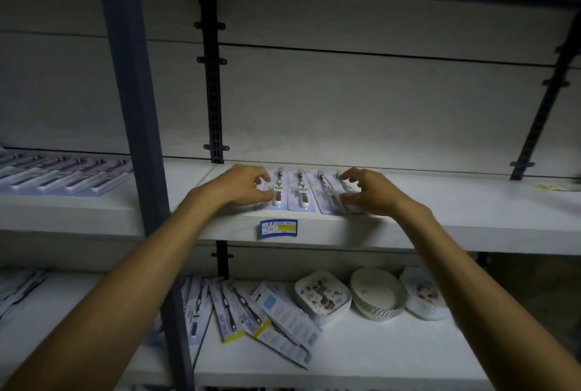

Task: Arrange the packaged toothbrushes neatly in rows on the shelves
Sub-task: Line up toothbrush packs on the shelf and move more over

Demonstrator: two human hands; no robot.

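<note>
On the middle shelf [440, 221], seen from the head camera, both hands reach over a short row of packaged toothbrushes [301, 194] that lie flat near the front edge. The left hand [242, 186] hovers at the left end of the row with its fingers loosely curled and spread; its fingertips touch or nearly touch the leftmost pack, though blur hides whether it has hold of it. The right hand [371, 191] sits at the right end, fingers arched and parted like a claw, its tips on or just above the rightmost packs; a firm grip cannot be told. The packs lie side by side, long axes running front to back, brush heads toward the back wall; the right ones slant slightly. A blue and yellow price label [278, 228] hangs on the shelf's front edge below them. On the lower shelf [377, 359], more toothbrush packs [251, 318] lie fanned and overlapping beside stacked dishes [377, 293]. Further left, another row of packs [63, 170] lies in order.
</note>
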